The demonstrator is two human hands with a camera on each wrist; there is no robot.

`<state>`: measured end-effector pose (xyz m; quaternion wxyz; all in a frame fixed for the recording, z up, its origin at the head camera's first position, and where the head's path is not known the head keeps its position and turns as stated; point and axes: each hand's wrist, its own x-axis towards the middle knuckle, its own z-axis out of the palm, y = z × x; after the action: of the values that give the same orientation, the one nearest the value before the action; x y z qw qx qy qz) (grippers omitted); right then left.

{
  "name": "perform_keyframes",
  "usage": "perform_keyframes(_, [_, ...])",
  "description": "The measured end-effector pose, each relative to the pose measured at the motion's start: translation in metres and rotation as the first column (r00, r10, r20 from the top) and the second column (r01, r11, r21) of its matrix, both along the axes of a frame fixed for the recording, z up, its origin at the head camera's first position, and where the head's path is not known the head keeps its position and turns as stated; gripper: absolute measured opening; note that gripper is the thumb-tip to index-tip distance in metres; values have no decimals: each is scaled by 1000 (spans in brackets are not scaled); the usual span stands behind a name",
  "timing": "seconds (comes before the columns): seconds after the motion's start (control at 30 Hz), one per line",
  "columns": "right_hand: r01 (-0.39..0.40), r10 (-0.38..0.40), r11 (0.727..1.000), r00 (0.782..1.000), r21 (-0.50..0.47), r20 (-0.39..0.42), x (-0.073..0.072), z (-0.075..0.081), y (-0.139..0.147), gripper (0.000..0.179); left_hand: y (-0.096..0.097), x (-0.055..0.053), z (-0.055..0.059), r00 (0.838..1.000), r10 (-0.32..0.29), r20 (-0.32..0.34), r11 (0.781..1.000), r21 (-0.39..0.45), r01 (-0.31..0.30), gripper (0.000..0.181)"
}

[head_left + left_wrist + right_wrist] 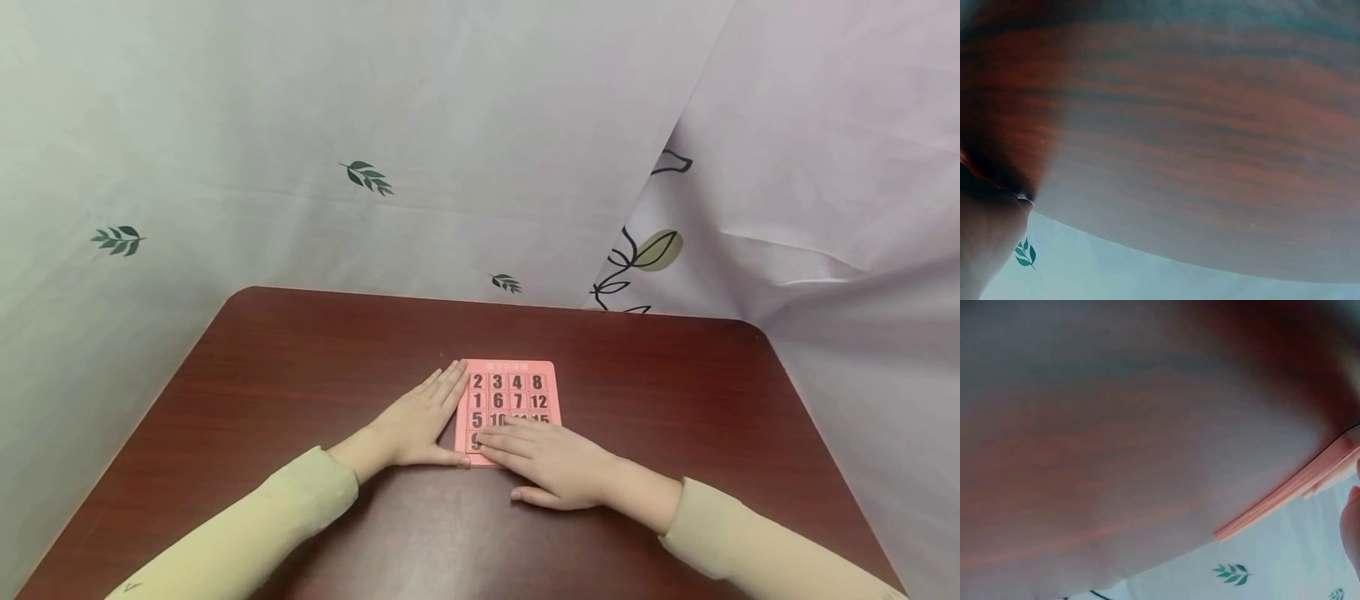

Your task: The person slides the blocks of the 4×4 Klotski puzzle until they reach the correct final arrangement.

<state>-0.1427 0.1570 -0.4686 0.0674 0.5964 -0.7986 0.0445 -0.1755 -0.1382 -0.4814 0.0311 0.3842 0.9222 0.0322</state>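
A pink number slide puzzle lies flat on the table, its black-numbered tiles facing up. Along its left edge stretch the straight fingers of my left hand, while the thumb points to the near left corner. My right hand lies over the lower tiles with its fingers extended, partly covering the two near rows. In the left wrist view, part of the left hand shows at the lower left. From the right wrist, the side of the puzzle appears at the right, with fingertips beside it.
The dark reddish-brown wooden table has rounded far corners. Behind it and along both sides hang pale curtains with leaf prints, close against the table's edges.
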Motion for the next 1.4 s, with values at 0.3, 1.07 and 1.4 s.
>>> perform_keyframes(0.3, [66,-67,995,997,-75,-23,11,-5,45,66,0,0,0,1000,6,-1,1000,-2,-6,128])
perform_keyframes(1.07, [54,-55,998,996,-10,-70,8,-6,26,65,1,0,1,1000,0,-9,1000,5,0,127])
perform_keyframes(1.4, [86,-90,992,995,-89,-49,11,-5,55,68,1,0,0,1000,3,-2,1000,6,-3,128])
